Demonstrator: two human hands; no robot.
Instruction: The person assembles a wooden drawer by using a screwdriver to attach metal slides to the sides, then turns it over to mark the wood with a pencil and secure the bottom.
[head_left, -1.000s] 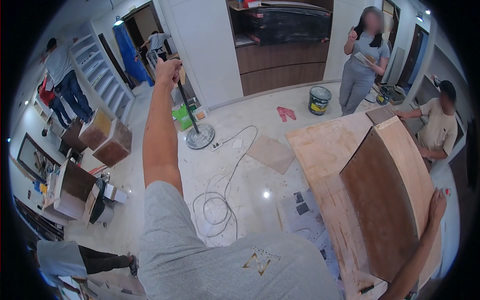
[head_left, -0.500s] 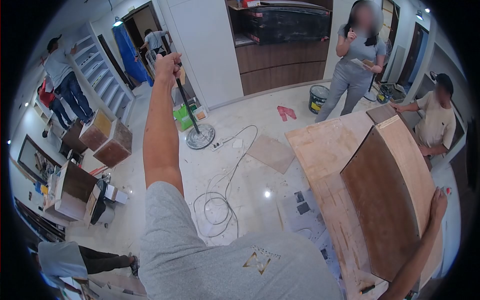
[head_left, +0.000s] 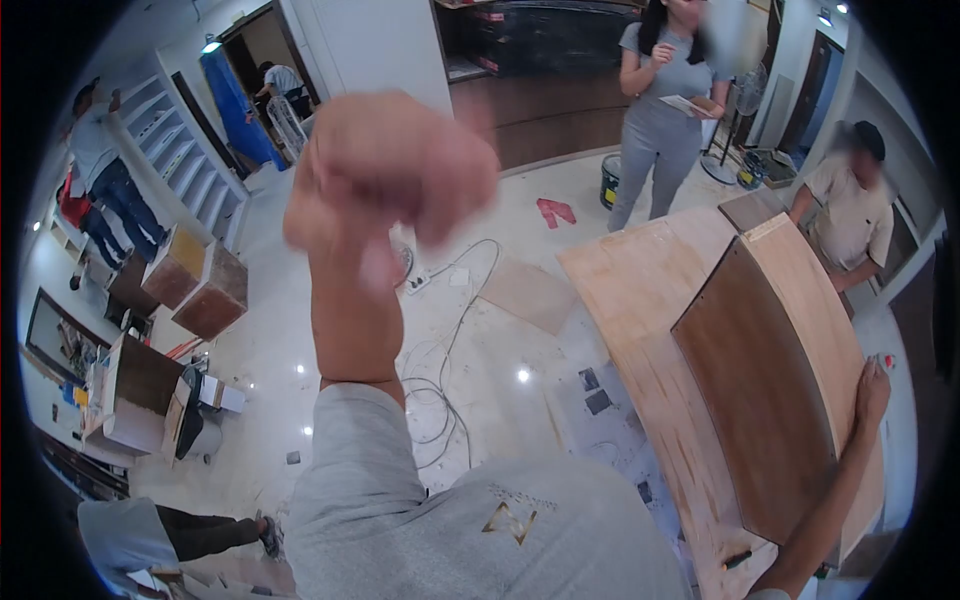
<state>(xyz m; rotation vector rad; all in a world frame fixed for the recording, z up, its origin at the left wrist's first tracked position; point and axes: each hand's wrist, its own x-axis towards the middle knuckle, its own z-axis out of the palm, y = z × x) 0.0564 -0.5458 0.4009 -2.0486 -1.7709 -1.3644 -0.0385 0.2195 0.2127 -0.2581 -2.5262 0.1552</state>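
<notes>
My left hand (head_left: 395, 170) is raised close in front of the camera, badly smeared by motion, and its fingers look curled. At the right, my right hand (head_left: 873, 390) is at the outer edge of a curved wooden piece (head_left: 810, 330) with a brown laminated face (head_left: 755, 400). Its fingers are drawn together beside a small red-and-white thing (head_left: 889, 361) that I cannot make out. The curved piece lies on a large plywood sheet (head_left: 640, 270). A small tool with a dark and yellow handle (head_left: 736, 560) rests on the plywood near my right forearm.
A person with a notepad (head_left: 690, 105) stands behind the plywood; another in a cap (head_left: 850, 210) is at its far right end. Cable (head_left: 440, 400) lies looped on the floor. Wooden boxes (head_left: 210, 300) stand left, near people at shelves (head_left: 180, 130). A stand fan (head_left: 748, 95) is behind.
My left hand has come nearer the camera and to the right, covering the round stand base. The view has shifted slightly. My right hand stays at the curved piece's edge.
</notes>
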